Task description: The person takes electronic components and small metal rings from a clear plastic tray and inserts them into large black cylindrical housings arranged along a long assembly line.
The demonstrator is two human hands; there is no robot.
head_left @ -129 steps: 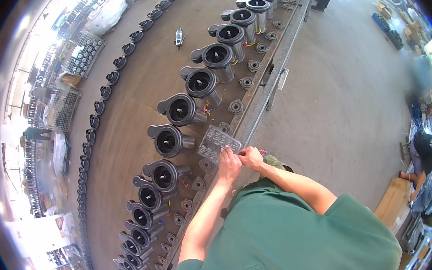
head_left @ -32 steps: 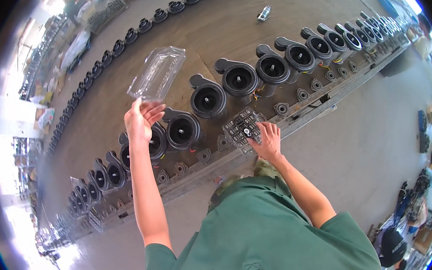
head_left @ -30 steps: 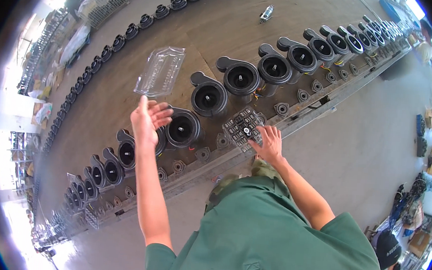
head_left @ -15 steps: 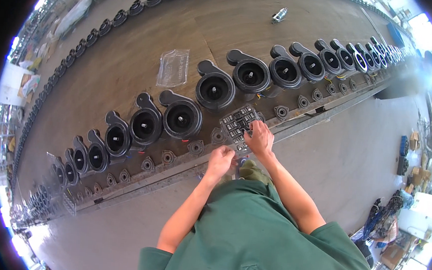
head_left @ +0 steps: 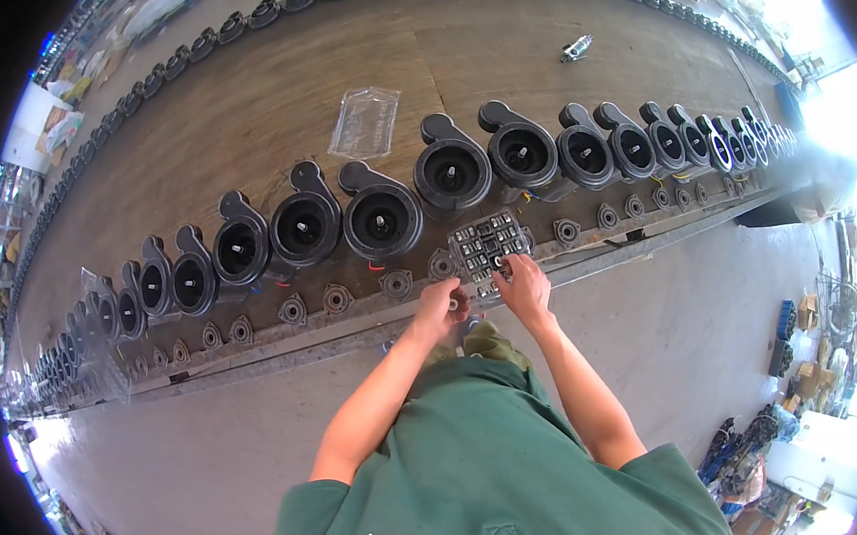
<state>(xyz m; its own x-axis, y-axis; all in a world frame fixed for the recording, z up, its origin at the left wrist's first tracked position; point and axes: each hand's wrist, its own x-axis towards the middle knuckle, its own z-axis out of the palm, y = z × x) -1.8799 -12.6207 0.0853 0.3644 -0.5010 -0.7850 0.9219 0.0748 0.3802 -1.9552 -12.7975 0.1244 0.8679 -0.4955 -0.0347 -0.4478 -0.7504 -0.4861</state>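
Observation:
A clear tray (head_left: 455, 254) of small metal parts in rows lies at the near edge of the bench, in front of the black round motor housings. My right hand (head_left: 524, 288) is over the tray's near right side, thumb and fingers pinched together; what is between the fingertips is too small to make out. Beside the tray's near left corner, my left hand (head_left: 435, 310) is closed, with a small pale ring-shaped part (head_left: 454, 304) showing at its fingers. The nearest housing (head_left: 451, 174) stands upright beyond the tray, a metal shaft at its centre.
A long row of black housings (head_left: 382, 222) runs along the bench (head_left: 292, 89), with oval metal flanges (head_left: 397, 283) along the near edge. Farther back lie a clear plastic bag (head_left: 365, 124) and a silver metal tool (head_left: 576, 48). Another row of black parts (head_left: 231, 27) lines the far edge.
The whole view has shifted slightly. My right hand has moved a little toward the near side of the tray. The left hand has turned, and the ring-shaped part now shows in it.

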